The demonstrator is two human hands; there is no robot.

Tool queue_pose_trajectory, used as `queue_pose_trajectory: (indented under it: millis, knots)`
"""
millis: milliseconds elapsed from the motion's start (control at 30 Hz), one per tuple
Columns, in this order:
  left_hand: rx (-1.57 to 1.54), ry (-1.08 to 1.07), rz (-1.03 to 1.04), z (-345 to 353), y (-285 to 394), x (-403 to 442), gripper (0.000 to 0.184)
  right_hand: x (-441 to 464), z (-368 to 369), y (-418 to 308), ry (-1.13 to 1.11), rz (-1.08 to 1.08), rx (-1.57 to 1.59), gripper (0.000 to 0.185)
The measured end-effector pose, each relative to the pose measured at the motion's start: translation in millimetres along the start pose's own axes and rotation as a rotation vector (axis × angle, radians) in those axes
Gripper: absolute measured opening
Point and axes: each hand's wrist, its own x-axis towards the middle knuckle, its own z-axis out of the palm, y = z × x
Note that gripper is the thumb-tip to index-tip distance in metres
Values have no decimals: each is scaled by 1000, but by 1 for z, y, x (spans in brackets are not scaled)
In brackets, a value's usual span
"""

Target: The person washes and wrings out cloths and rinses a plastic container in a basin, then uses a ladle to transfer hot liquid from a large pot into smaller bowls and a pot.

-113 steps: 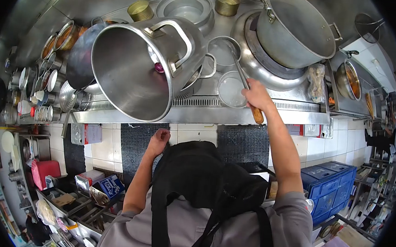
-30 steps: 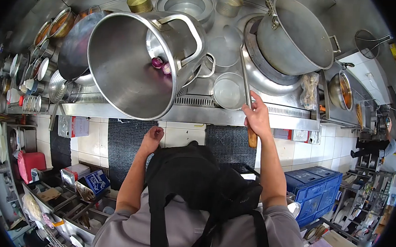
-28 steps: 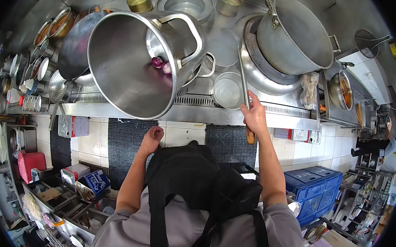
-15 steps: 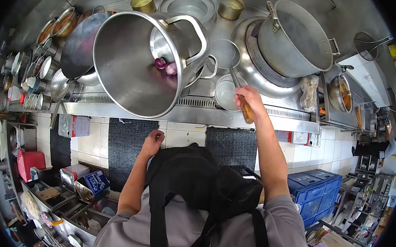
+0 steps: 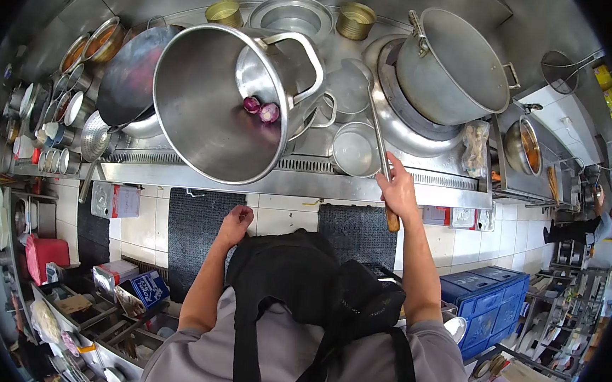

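My right hand (image 5: 398, 187) grips a long metal ladle (image 5: 378, 125) with a wooden handle end. The ladle's head lies over a pot at the back of the steel counter, beside the burner. Below it stands a small metal pot (image 5: 356, 150) holding pale liquid. My left hand (image 5: 237, 223) hangs in front of the counter edge, fingers curled, nothing visible in them. A tall steel stockpot (image 5: 197, 119) leans toward me on the left, two purple onions (image 5: 261, 108) inside near its bottom.
A large grey pot (image 5: 456, 67) sits on the right burner. A dark wok (image 5: 133, 72) and a perforated skimmer (image 5: 98, 136) are left of the stockpot. Brass-coloured tins (image 5: 355, 20) stand at the back. Behind me on the right is a blue crate (image 5: 486, 303). Another person (image 5: 580, 228) is at far right.
My right hand has drawn back toward me with the ladle, whose wooden end now hangs past the counter edge. My left hand stays nearly where it was.
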Motion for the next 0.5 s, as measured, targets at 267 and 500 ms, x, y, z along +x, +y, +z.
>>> queue_pose_trajectory:
  millis: [267, 500]
  knots:
    - [-1076, 323, -56, -82, 81, 11, 36, -30, 26, 40, 181, -268, -115, 56]
    - [-1018, 374, 108, -154, 171, 25, 43, -4, 84, 22, 115, -186, 119, 57]
